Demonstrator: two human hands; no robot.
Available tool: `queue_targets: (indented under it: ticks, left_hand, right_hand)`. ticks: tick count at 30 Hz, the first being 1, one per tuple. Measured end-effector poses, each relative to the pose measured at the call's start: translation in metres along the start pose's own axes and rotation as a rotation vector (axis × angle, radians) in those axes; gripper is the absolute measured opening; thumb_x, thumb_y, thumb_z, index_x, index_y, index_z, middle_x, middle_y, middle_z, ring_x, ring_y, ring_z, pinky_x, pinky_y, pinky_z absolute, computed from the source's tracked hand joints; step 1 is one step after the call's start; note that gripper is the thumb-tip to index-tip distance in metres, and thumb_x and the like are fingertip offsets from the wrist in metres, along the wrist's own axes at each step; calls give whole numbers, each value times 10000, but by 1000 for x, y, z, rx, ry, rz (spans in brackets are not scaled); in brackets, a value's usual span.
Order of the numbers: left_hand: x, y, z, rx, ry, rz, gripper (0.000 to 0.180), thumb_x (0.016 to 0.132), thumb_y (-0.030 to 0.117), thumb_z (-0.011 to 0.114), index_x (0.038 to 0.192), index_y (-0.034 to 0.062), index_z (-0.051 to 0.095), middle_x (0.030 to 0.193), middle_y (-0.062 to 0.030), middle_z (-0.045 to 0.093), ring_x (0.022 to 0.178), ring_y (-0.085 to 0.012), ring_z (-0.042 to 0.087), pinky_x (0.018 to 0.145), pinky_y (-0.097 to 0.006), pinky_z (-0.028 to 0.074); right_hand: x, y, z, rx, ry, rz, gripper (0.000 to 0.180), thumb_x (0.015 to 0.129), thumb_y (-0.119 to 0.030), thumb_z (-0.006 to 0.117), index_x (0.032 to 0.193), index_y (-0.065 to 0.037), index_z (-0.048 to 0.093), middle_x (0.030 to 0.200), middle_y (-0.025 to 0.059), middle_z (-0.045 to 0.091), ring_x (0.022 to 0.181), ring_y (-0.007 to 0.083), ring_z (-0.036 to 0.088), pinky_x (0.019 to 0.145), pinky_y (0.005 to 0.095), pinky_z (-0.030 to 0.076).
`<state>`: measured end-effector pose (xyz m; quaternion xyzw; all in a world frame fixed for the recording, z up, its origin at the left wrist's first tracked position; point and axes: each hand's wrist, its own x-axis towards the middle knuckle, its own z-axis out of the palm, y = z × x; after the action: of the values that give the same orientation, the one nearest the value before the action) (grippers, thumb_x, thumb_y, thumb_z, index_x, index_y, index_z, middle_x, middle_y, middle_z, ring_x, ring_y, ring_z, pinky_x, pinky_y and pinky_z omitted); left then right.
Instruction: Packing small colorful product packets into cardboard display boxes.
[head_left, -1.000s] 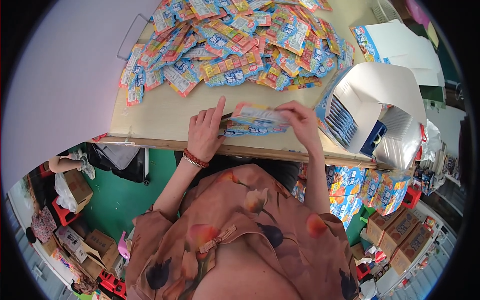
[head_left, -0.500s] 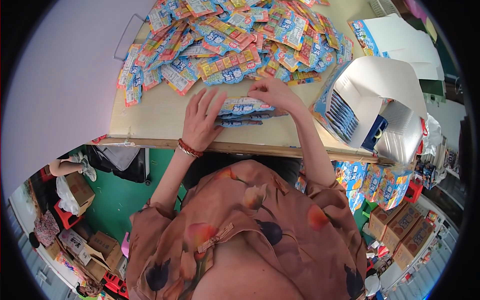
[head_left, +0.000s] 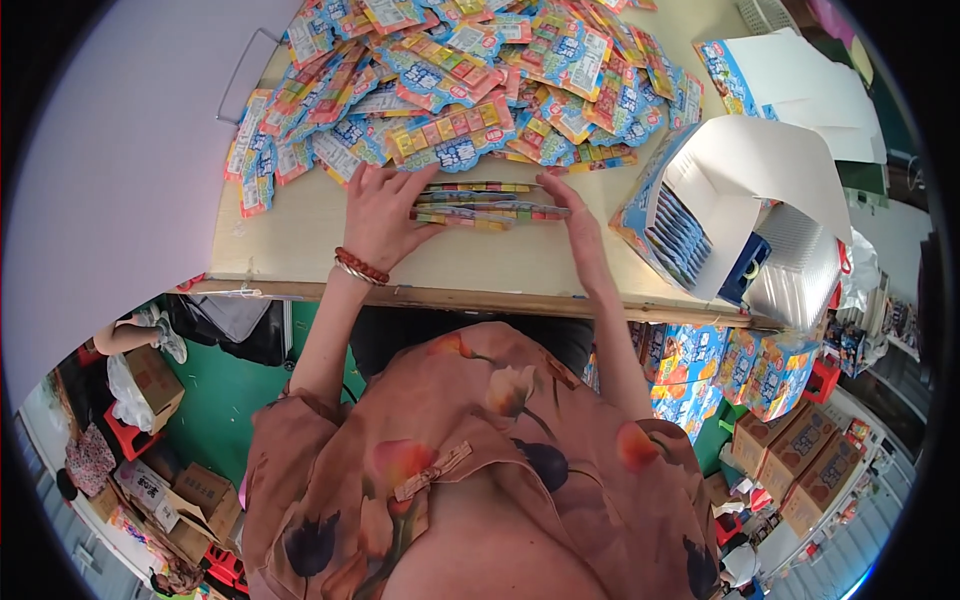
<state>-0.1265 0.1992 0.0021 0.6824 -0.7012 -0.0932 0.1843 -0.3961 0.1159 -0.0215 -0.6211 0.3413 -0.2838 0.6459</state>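
Observation:
Between my two hands, a small stack of flat candy packets (head_left: 487,206) stands on edge over the near part of the table, their thin coloured edges facing up. My left hand (head_left: 383,218) is curled round the stack's left end, thumb on the near side and fingers on the far side. Against the right end lies my right hand (head_left: 580,222), its fingertips at the far corner, so the packets are held between both palms. Just beyond, a big loose heap of similar blue, red and yellow packets (head_left: 455,75) covers the back of the table.
To the right stands an open display box (head_left: 640,205) with a row of packets inside, beside a tape dispenser (head_left: 748,268) and a clear plastic tray (head_left: 800,275). A flattened box (head_left: 790,90) lies behind. A pale panel (head_left: 120,170) borders the table (head_left: 300,240) on the left.
The stack has been tipped up from lying tilted with printed faces showing to standing on edge. My right hand has opened from a pinch on top and moved to the right end.

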Motion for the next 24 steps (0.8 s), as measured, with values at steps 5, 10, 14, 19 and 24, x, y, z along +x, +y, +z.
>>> queue_targets:
  ticks: [5,10,14,19,24]
  left_hand:
    - [-8,-7,0,-45,-25,-39,833,625,271,837,1360,170,457,1155,-59,575,1111,-274,508,1010,-445,350]
    - [-14,-1,12,-222,103,-34,957,592,151,861,1414,131,372,1237,-117,506,1124,-304,496,1007,-440,371]
    - [-19,-5,19,-541,166,-129,937,604,129,857,1407,99,375,1170,-126,525,1073,-299,509,951,-392,416]
    - [-26,-1,23,-525,135,-112,860,627,98,836,1376,86,415,1058,-109,545,976,-288,510,886,-372,427]
    - [-34,7,22,-517,86,-76,821,641,72,817,1365,80,430,1037,-106,544,956,-287,503,878,-373,426]
  right_hand:
    - [9,18,32,69,107,-108,735,972,-579,305,1421,2,332,1444,143,382,1338,250,362,1099,361,266]
    - [16,23,63,61,69,-168,722,977,-551,336,1423,16,320,1436,148,379,1336,255,354,1102,356,249]
    - [16,18,71,21,28,-222,715,972,-525,395,1442,3,284,1441,159,338,1345,264,323,1104,358,238]
    - [12,14,68,6,-35,-201,713,957,-490,471,1445,-10,270,1434,152,320,1337,264,321,1102,350,241]
    - [-1,9,74,32,103,-37,521,990,-285,454,1413,-9,331,1403,124,373,1313,222,343,1084,323,266]
